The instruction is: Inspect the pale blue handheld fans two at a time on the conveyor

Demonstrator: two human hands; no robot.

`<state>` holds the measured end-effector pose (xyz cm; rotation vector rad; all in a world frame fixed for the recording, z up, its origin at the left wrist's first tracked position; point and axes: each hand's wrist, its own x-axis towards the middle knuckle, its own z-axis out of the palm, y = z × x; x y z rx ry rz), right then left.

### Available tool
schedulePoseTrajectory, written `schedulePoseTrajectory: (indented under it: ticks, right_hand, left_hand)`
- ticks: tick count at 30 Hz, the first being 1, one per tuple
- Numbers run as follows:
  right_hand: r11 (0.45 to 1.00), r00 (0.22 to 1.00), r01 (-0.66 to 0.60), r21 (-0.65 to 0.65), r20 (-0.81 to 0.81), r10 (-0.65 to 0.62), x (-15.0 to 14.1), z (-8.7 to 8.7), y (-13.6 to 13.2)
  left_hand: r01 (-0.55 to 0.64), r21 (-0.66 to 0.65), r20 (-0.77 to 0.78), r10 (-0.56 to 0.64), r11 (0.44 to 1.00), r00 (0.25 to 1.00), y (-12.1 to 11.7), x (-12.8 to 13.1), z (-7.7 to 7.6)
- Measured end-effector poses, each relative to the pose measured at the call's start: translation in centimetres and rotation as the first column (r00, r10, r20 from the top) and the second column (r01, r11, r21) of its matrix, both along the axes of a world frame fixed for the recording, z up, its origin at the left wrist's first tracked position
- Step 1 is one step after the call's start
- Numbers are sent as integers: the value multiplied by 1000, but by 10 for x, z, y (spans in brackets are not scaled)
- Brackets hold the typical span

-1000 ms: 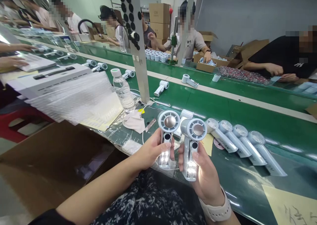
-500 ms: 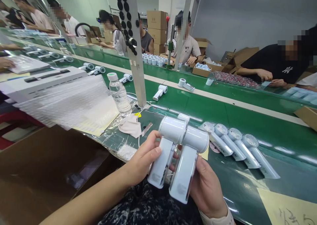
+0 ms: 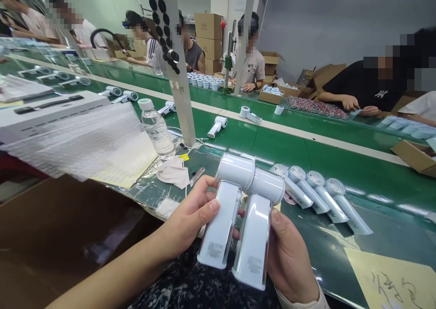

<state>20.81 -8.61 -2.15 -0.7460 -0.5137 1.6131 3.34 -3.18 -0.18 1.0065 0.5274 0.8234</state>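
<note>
Head view, and right up close the left hand (image 3: 189, 218) and right hand (image 3: 289, 259) are both locked on! Fingers curl firmly around the handles, the left hand grasping one white handheld fan (image 3: 220, 218), the right hand grasping another (image 3: 254, 238). The pair sit side by side above the belt, round heads touching, small printed labels facing up. Just beyond, four more fans (image 3: 327, 198) lie in a row on the green conveyor belt (image 3: 357, 157), with a handwritten yellow note (image 3: 388, 277) at the near right. Over on the left, a crumpled face mask (image 3: 173, 173) rests beside a water bottle (image 3: 156, 129) and a sheet of bubble wrap (image 3: 78, 141). Past a metal post (image 3: 179, 82), a lone fan (image 3: 217, 126) lies on the belt, and far right a co-worker in a black shirt (image 3: 368, 84) works at the next belt!
</note>
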Motion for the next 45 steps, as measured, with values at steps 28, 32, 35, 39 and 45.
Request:
schedulePoseTrajectory:
  ticks: [28,32,35,39,45]
  right_hand:
    - [979,997,-76,-190,-4,77,3,1,-5]
    - [978,993,-122,-167,-18,120,0,0,-6]
    - [979,990,-139,-152,-11,139,-2,-1,-5]
    - [978,988,-150,-146,14,153,-8,0,-4]
    - [964,968,-230,-134,69,240,-24,1,-7]
  left_hand:
    - [-93,773,-622,779,627,81,92,-62,-65]
    - [-109,756,-654,745,645,-131,110,-94,-77]
    - [-103,762,-646,760,639,-66,101,-94,-71]
    - [8,884,-423,793,468,439,58,-64,-31]
    - [181,932,-312,441,314,841,21,-7,9]
